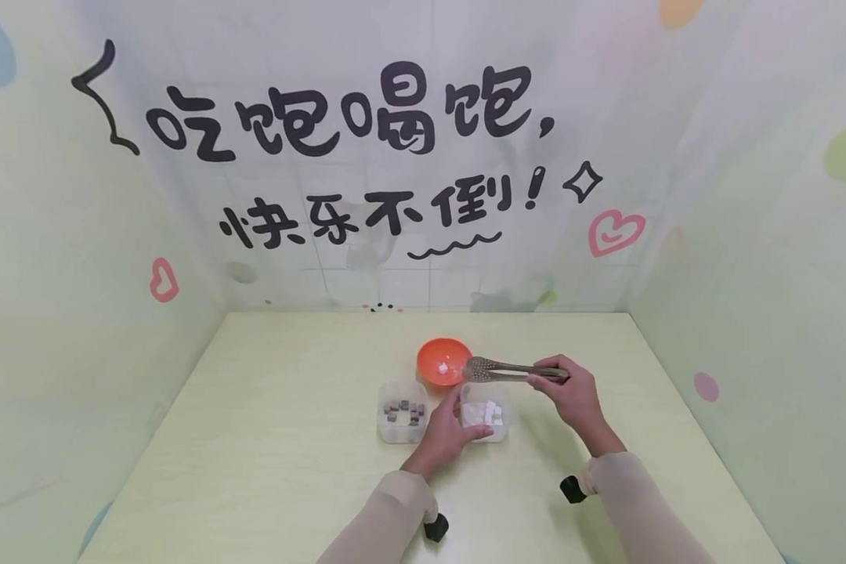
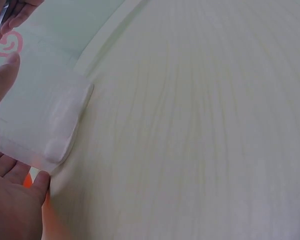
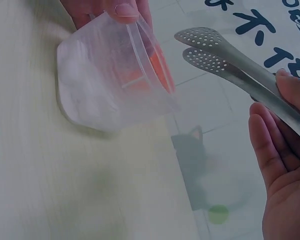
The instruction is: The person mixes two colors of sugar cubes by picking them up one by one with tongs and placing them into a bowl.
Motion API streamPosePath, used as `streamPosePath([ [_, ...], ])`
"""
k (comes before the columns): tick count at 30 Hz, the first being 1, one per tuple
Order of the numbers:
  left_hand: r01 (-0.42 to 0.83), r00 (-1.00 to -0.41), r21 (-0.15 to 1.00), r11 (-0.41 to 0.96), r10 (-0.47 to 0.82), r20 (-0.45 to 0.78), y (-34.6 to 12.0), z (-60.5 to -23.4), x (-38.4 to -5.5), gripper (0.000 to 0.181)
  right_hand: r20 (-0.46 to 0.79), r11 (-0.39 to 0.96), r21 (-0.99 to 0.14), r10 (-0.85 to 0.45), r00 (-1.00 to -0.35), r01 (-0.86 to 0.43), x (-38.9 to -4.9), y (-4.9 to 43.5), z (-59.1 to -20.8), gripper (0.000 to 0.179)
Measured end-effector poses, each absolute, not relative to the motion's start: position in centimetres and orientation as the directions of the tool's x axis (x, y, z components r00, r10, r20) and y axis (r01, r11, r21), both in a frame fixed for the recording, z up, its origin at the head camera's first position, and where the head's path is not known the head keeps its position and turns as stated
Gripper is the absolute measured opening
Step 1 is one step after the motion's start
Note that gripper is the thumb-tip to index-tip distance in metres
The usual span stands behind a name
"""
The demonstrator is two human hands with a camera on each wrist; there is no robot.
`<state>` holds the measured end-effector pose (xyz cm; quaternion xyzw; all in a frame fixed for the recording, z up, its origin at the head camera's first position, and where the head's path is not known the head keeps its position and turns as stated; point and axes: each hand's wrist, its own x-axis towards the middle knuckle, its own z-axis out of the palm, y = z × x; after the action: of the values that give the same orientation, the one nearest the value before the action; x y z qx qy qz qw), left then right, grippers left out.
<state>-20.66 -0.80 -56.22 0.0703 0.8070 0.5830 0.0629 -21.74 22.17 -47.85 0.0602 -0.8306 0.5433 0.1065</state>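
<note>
My left hand (image 1: pixel 446 431) grips a clear plastic box (image 1: pixel 505 432), thumb along its near side and fingers at its far left. White pieces (image 1: pixel 492 413) lie inside. In the left wrist view the box (image 2: pixel 45 110) sits between my thumb and fingers. Metal tongs (image 3: pixel 205 38) with perforated ends are held in my right hand (image 1: pixel 576 392). Their slightly parted tips show nothing between them in the right wrist view. From the head, those tips overlap the right rim of an orange bowl (image 1: pixel 430 356), which contains a small white piece (image 1: pixel 442 367).
Left of my left hand stands a second clear box (image 1: pixel 383 429) with several brownish-grey cubes (image 1: pixel 392 407). The pale wooden table (image 1: pixel 268 439) ends at a printed back wall (image 1: pixel 310 282), with further walls on both sides.
</note>
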Motion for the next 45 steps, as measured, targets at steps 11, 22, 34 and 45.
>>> streamPosePath([
  [11, 0.056, -0.982, 0.957, 0.284, 0.188, 0.001, -0.9, -56.0, -20.8, 0.097, 0.181, 0.397, -0.891, -0.134, -0.974, -0.220, -21.6, 24.0, -48.2, 0.024],
  [22, 0.041, -0.983, 0.961, 0.274, 0.183, -0.010, -0.9, -55.7, -20.9, 0.097, 0.132, 0.474, -0.841, -0.289, -0.948, -0.261, -22.4, 24.2, -48.3, 0.020],
  [34, 0.030, -0.983, 0.960, 0.277, 0.184, -0.022, -1.0, -55.7, -20.7, 0.098, 0.120, 0.535, -0.783, -0.370, -0.921, -0.317, -22.5, 23.6, -48.4, 0.019],
  [45, 0.036, -0.981, 0.962, 0.270, 0.191, -0.017, -0.8, -55.6, -20.6, 0.096, 0.077, 0.574, -0.765, -0.369, -0.926, -0.292, -22.5, 23.1, -48.9, 0.015],
])
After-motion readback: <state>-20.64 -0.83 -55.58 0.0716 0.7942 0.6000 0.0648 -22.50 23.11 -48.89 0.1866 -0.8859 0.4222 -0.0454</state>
